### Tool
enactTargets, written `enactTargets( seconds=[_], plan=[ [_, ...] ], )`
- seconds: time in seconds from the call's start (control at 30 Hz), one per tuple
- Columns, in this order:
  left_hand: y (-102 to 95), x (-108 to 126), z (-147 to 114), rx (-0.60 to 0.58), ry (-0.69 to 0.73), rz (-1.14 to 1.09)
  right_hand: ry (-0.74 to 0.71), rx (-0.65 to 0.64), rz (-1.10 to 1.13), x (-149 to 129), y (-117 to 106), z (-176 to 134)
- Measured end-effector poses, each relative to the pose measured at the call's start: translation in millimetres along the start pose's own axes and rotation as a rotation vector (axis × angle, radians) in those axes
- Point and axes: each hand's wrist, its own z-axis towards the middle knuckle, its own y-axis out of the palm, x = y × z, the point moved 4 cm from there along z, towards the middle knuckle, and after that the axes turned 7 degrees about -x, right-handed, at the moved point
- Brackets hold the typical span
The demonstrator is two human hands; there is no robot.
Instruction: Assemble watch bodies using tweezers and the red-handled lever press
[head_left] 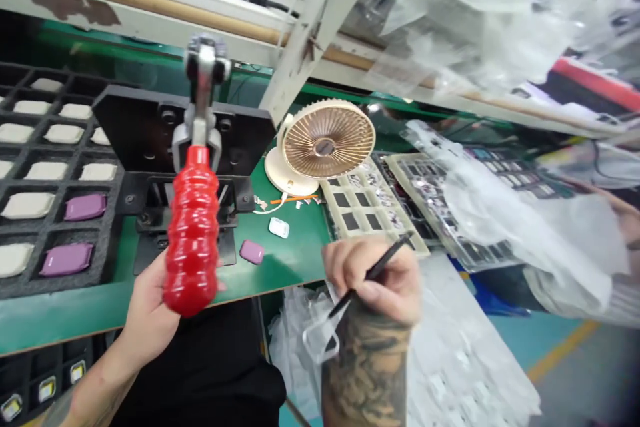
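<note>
My right hand (375, 277) is closed round a thin black pen-like tool (385, 259). At the tool's lower tip is a small clear rounded-square frame (320, 340), slightly blurred. My left hand (153, 310) is at the front of a black clamp press (145, 130), behind its thick red handle (193, 233). The handle hides most of its fingers, so I cannot make out whether they hold anything. On the green bench between my hands lie a purple rounded case (252, 251) and a small white rounded piece (279, 227).
Left of the press, a black foam tray (107, 260) holds several beige and purple pieces. A fan (327, 140) stands behind, with cream compartment trays (360, 203) beside it. Another person's arm (620, 213) and plastic sheeting (500, 213) are at right. A shelf post (310, 33) rises behind.
</note>
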Motion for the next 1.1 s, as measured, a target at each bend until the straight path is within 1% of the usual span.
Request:
enactTargets(
  seconds=[0.07, 0.1, 0.13, 0.17, 0.2, 0.23, 0.27, 0.3, 0.37, 0.47, 0.53, 0.6, 0.67, 0.7, 0.73, 0.8, 0.87, 0.93, 1.03, 1.1],
  plan=[
    [1.9, 3, -1, 0.024, -0.035, 0.038, 0.141, -0.085, -0.358, -3, -19, 21],
    [3.1, 5, -1, 0.035, -0.045, 0.061, 0.168, -0.043, -0.537, -1, -25, 33],
    [4.3, 7, -2, 0.041, -0.051, 0.083, 0.104, 0.103, -0.678, 0, -29, 45],
    [5.6, 9, -2, 0.041, -0.054, 0.103, 0.000, 0.236, -0.784, 2, -28, 55],
    [6.5, 11, -2, 0.041, -0.056, 0.121, -0.102, 0.335, -0.862, 6, -24, 61],
    [7.2, 12, -3, 0.041, -0.056, 0.133, -0.186, 0.403, -0.919, 10, -19, 63],
    [7.4, 13, -3, 0.044, -0.057, 0.143, -0.228, 0.422, -0.968, 16, -13, 61],
    [7.5, 14, -3, 0.046, -0.059, 0.153, -0.232, 0.403, -1.019, 22, -9, 55],
    [7.8, 16, -4, 0.043, -0.056, 0.173, -0.167, 0.331, -1.156, 31, -7, 31],
    [8.6, 17, -5, 0.032, -0.048, 0.197, 0.008, 0.172, -1.467, 41, -13, -15],
    [8.0, 18, -5, 0.028, -0.047, 0.214, 0.139, 0.077, -1.613, 46, -18, -40],
    [5.8, 18, -7, 0.022, -0.050, 0.232, 0.236, -0.024, -1.618, 52, -19, -56],
    [2.3, 15, -8, -0.003, -0.057, 0.255, 0.289, -0.086, -1.536, 54, -20, -65],
    [0.1, 14, -9, -0.020, -0.058, 0.268, 0.306, -0.080, -1.496, 53, -22, -68],
    [-2.2, 12, -10, -0.038, -0.055, 0.285, 0.322, -0.046, -1.471, 50, -28, -70],
    [-7.0, 8, -12, -0.062, -0.040, 0.321, 0.401, 0.084, -1.467, 38, -49, -74],
    [-11.1, 4, -13, -0.070, -0.030, 0.337, 0.556, 0.225, -1.494, 24, -84, -80],
    [-13.6, 1, -14, -0.071, -0.033, 0.335, 0.714, 0.319, -1.521, 12, -123, -88],
    [-15.3, -2, -15, -0.051, -0.044, 0.351, 0.852, 0.374, -1.557, 6, -181, -95],
    [-16.3, -3, -14, -0.033, -0.048, 0.377, 0.920, 0.378, -1.559, 12, -213, -95]
  ],
)
